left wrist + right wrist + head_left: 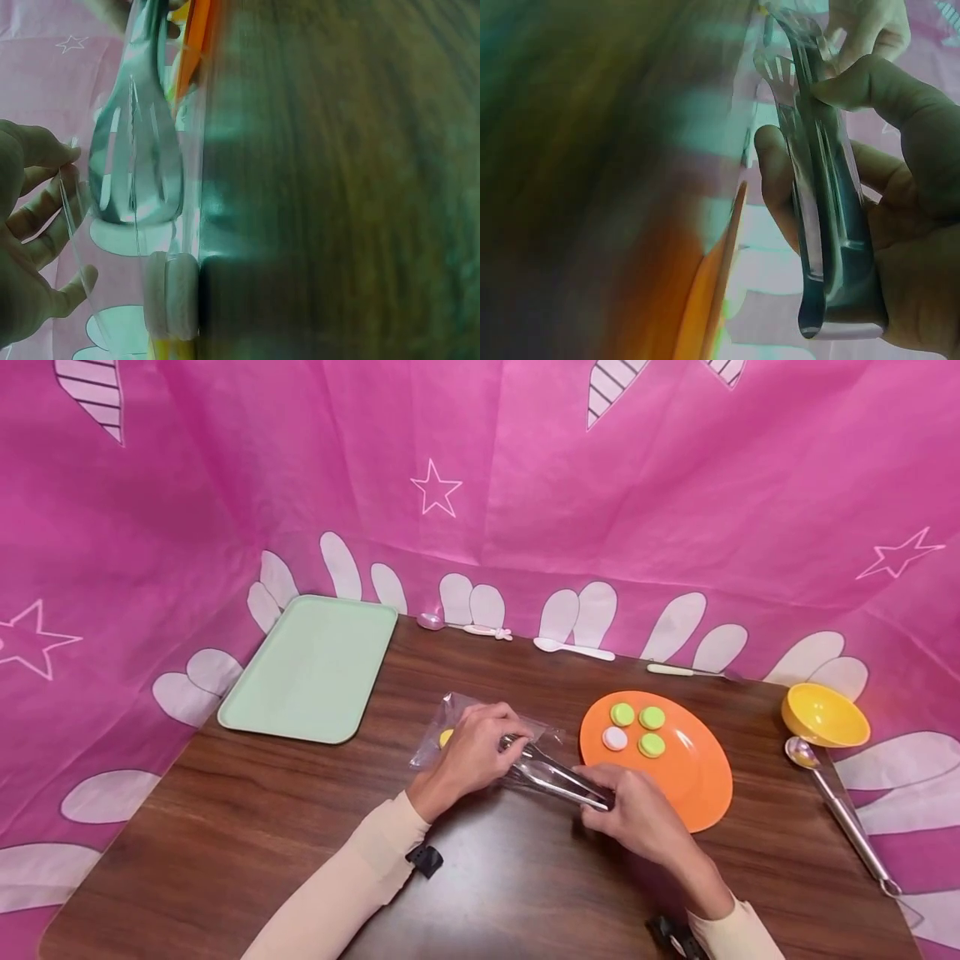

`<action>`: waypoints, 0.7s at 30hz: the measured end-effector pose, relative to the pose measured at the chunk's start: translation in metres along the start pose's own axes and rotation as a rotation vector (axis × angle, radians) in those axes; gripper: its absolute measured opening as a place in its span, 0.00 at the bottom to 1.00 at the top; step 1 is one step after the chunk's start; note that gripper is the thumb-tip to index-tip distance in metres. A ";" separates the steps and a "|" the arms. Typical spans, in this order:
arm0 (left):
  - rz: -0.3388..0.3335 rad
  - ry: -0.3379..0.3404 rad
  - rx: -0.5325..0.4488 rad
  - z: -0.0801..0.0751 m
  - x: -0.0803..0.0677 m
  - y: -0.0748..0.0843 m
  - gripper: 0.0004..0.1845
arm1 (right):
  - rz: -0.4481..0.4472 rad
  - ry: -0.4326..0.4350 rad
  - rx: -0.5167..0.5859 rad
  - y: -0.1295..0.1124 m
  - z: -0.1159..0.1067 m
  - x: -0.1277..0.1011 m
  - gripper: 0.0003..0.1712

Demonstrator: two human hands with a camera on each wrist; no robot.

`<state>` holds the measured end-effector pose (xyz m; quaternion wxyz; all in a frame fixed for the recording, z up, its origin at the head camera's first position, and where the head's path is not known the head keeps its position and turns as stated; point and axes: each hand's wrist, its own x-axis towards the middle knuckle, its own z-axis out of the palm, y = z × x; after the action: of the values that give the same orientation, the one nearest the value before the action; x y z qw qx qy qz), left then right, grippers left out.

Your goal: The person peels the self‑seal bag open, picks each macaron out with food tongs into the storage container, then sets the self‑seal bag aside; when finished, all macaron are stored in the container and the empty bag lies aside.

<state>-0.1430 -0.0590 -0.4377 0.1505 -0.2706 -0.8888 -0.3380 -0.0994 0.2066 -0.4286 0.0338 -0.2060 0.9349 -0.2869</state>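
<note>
**Two hands, one pair of tongs, one clear bag**

Two hands meet at the table's (225,827) middle. The right hand (637,814) curls its fingers round the handle of one pair of metal tongs (551,774), whose tips reach into one clear plastic bag (480,735). The left hand (476,752) pinches the bag's mouth. Inside lie one yellow disc (446,737) and one white disc (171,294).

At three o'clock from the bag sits one orange plate (690,777) carrying four discs: three green (651,717), one white (615,738). One green tray (315,668) lies at ten o'clock, one yellow bowl (825,714) far at three o'clock.
</note>
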 end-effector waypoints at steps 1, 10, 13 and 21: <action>-0.001 -0.002 0.006 0.000 0.000 0.000 0.07 | -0.005 -0.006 -0.001 -0.002 0.001 0.004 0.28; -0.003 0.003 0.012 0.000 0.000 0.002 0.07 | -0.021 -0.057 0.016 -0.014 -0.004 0.023 0.27; -0.004 0.002 0.011 0.000 0.001 0.003 0.07 | -0.034 -0.078 0.047 -0.010 -0.009 0.022 0.27; 0.004 0.002 -0.002 0.001 0.000 0.004 0.06 | -0.112 -0.108 0.021 -0.002 -0.001 0.023 0.29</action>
<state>-0.1407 -0.0561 -0.4371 0.1517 -0.2722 -0.8878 -0.3387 -0.1201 0.1957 -0.4253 0.0701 -0.2729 0.9157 -0.2865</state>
